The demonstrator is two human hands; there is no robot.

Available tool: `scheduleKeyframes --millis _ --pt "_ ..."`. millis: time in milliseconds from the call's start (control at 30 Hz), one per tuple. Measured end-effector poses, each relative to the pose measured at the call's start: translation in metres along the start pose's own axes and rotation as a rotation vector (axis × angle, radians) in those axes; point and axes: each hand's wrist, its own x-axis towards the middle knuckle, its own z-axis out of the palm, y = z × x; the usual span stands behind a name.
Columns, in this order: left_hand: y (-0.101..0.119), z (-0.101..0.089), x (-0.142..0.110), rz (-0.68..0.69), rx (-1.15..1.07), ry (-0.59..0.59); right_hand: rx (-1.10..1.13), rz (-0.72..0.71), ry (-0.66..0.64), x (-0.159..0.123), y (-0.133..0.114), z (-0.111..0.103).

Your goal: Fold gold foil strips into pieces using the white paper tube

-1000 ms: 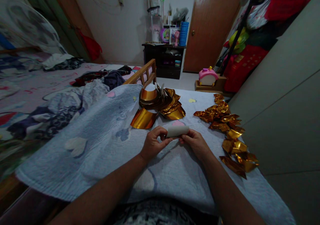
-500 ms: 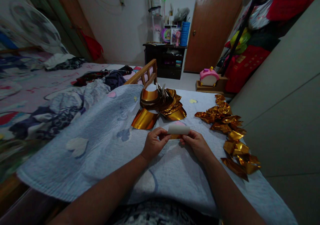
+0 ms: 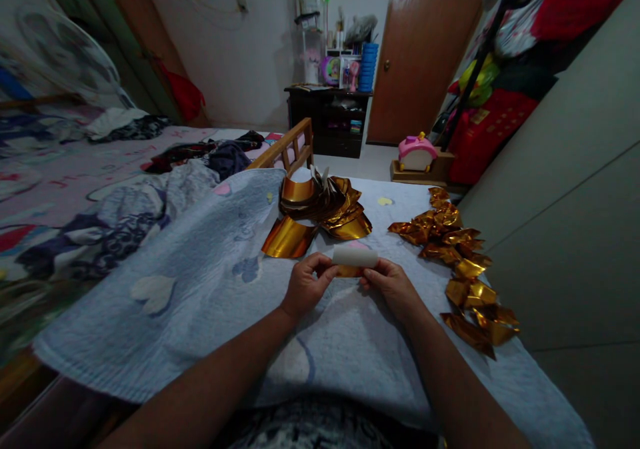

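Between my two hands is a sheet of gold foil paper [image 3: 354, 258], its pale back curling over and a gold strip showing along the near edge. My left hand [image 3: 309, 282] pinches its left end between thumb and fingers. At the right end, my right hand [image 3: 393, 284] grips it the same way. Beyond the hands lies a stack of gold foil sheets [image 3: 290, 237], curled and fanned out on the blue quilt [image 3: 210, 289]. Folded gold foil pieces [image 3: 470, 269] are heaped in a line to the right.
A wooden bed rail [image 3: 287, 144] rises behind the stack. To the left, a bed [image 3: 65, 176] carries rumpled clothes. A pale cabinet [image 3: 565, 222] stands close on the right. Farther back are a pink toy [image 3: 417, 154], a dark shelf unit [image 3: 327, 122] and a wooden door [image 3: 417, 56].
Both hands keep their hold on the foil paper. Its pale curled part stands slightly taller and rounder now. The whole view has shifted very slightly.
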Motion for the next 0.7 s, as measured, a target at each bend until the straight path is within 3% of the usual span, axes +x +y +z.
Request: scheduleKeyframes --millis 233,700 --pt "-0.008 0.0 0.002 -0.066 -0.027 0.017 -0.116 -0.017 0.013 -0.002 -0.004 -0.001" --pt "-0.011 0.002 0.005 -0.125 -0.096 0.002 -0.122 -0.032 0.01 0.0 0.001 -0.003"
